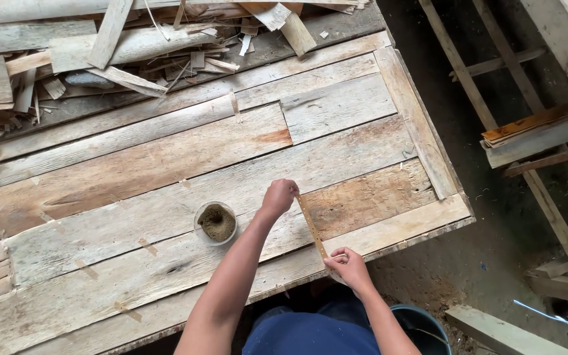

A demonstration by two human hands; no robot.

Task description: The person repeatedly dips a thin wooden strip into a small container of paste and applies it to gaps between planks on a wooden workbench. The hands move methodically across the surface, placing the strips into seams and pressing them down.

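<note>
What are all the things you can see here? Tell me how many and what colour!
Board table: one, pale and reddish brown wood, fills the middle.
Thin strip: one, tan, lying on the table near its front edge, held at both ends.
Bowl: one, clear with brown powder, on the table left of the strip.
Wood scraps: many, grey-brown, piled at the table's back.
Frames: several, grey wood, on the floor at right.
Bucket: one, blue, on the floor below the table.
Left hand: on the strip's far end.
Right hand: pinching the strip's near end.
</note>
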